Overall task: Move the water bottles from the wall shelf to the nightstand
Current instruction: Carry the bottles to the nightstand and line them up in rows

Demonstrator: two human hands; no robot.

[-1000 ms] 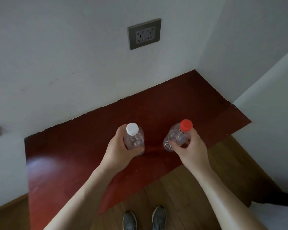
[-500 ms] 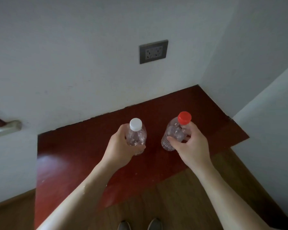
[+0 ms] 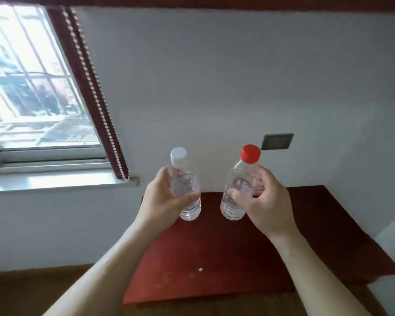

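My left hand (image 3: 163,198) grips a clear water bottle with a white cap (image 3: 184,185), held upright in the air. My right hand (image 3: 263,202) grips a second clear bottle with a red cap (image 3: 237,190), slightly tilted. Both bottles hang above the back part of the dark red nightstand top (image 3: 226,258), their bases clear of its surface. No wall shelf shows in the head view apart from a dark red edge along the top of the frame.
A grey wall socket (image 3: 277,141) sits on the white wall behind the red-capped bottle. A window (image 3: 32,87) with a dark red beaded curtain edge (image 3: 94,92) and a sill fills the left. Brown wooden floor runs along the bottom.
The view has tilted upward, bringing the window into sight. Both hands have lifted the bottles higher above the nightstand top; the grips are unchanged.
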